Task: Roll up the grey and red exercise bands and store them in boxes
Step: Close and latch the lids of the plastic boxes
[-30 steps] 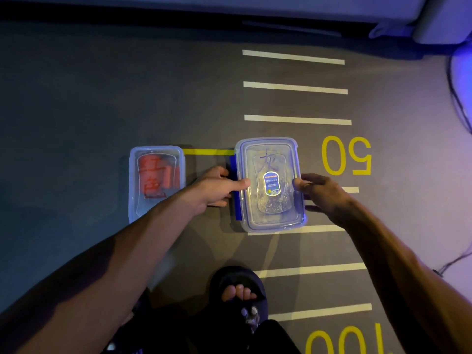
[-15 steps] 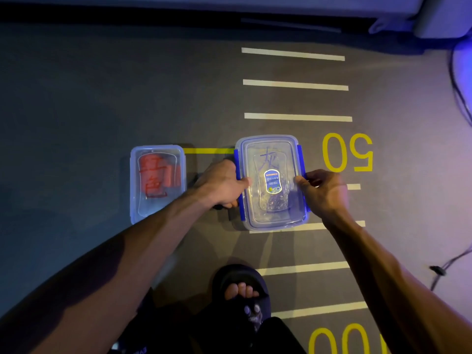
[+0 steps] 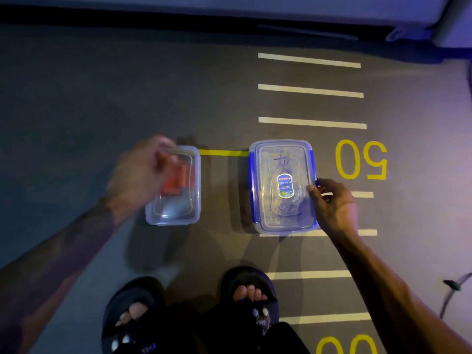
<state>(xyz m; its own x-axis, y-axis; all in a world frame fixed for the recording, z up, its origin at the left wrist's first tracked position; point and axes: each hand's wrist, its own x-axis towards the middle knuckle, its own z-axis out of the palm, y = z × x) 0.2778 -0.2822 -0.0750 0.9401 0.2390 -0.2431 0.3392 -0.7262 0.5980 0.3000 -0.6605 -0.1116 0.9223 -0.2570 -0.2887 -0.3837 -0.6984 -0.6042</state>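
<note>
On the dark floor (image 3: pixel 76 98) sit two clear boxes side by side, well apart. White stripes (image 3: pixel 310 90) run at 12 o'clock from the big box (image 3: pixel 282 186), and a yellow "50" (image 3: pixel 361 159) is painted at its 3 o'clock. A short yellow line (image 3: pixel 223 152) runs between the boxes. Two feet in black sandals (image 3: pixel 249 295) stand at 6 o'clock, and a dark cable (image 3: pixel 453 290) lies far right. The big box has its lid on with blue clips. The small box (image 3: pixel 176 186) holds the rolled red band (image 3: pixel 178 180). I cannot see the grey band clearly. The left hand (image 3: pixel 139 172) is blurred over the small box's left side; I cannot tell its grip. The right hand (image 3: pixel 332 200) has curled fingers touching the big box's right edge.
</note>
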